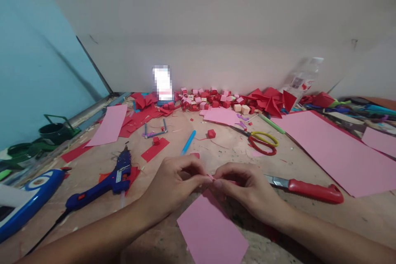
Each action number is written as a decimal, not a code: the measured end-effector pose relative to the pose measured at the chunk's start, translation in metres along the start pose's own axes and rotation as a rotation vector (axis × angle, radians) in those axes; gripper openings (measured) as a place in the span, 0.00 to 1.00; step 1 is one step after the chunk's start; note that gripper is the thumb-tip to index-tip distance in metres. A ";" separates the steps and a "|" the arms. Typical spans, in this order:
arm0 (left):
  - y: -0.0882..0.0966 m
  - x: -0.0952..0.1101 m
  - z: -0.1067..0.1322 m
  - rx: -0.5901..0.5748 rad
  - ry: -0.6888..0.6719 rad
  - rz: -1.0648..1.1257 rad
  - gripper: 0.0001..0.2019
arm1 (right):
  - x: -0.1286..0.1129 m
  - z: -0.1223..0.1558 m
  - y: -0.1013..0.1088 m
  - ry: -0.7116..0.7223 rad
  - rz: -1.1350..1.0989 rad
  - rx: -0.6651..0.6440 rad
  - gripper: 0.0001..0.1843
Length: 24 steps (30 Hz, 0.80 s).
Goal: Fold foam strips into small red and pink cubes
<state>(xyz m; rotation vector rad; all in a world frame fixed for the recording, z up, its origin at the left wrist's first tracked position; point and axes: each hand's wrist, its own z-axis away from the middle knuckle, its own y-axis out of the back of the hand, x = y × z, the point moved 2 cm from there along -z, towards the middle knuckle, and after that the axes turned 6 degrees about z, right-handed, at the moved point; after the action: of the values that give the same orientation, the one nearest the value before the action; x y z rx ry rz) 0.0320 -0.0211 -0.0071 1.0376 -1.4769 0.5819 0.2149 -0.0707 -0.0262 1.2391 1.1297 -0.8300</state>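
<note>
At the middle of the table, my left hand and my right hand meet fingertip to fingertip. Both pinch a small strip of pink paper, mostly hidden by the fingers. Under them lies a larger pink paper sheet. A red-handled knife rests just right of my right hand, its blade partly covered by that hand. Beyond the hands are a blue stick, a small red paper cube and scissors with yellow and red handles.
A blue glue gun lies at left, beside a blue-and-white object. Many red and pink paper cubes are heaped along the wall near a lit, blurred screen. A plastic bottle leans at back right, behind large pink sheets.
</note>
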 end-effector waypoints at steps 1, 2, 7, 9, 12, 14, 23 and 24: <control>0.000 0.001 0.001 -0.006 -0.037 -0.026 0.06 | 0.000 0.000 0.000 0.001 0.005 0.003 0.09; 0.001 0.001 0.001 -0.015 -0.080 -0.060 0.07 | -0.001 0.000 0.000 0.004 0.007 0.007 0.09; 0.001 0.004 0.004 -0.057 -0.264 -0.182 0.08 | 0.002 0.000 -0.001 0.004 -0.038 0.042 0.08; 0.000 0.004 0.004 -0.057 -0.325 -0.198 0.09 | 0.004 0.001 -0.002 -0.007 -0.049 0.056 0.08; -0.002 0.003 0.005 -0.060 -0.380 -0.205 0.09 | 0.005 0.002 -0.003 0.000 -0.054 0.065 0.08; -0.002 0.003 0.006 -0.057 -0.382 -0.210 0.08 | 0.004 0.002 -0.003 0.018 -0.041 0.063 0.08; 0.001 0.005 0.007 0.014 -0.228 -0.157 0.04 | -0.002 0.004 -0.003 0.152 0.118 0.039 0.10; 0.001 0.005 0.007 0.014 -0.220 -0.150 0.05 | -0.001 0.004 -0.004 0.172 0.128 0.055 0.10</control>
<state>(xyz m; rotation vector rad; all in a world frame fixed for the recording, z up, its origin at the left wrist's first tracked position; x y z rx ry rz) 0.0277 -0.0283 -0.0037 1.2422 -1.5698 0.3808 0.2120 -0.0753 -0.0261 1.4349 1.1567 -0.6716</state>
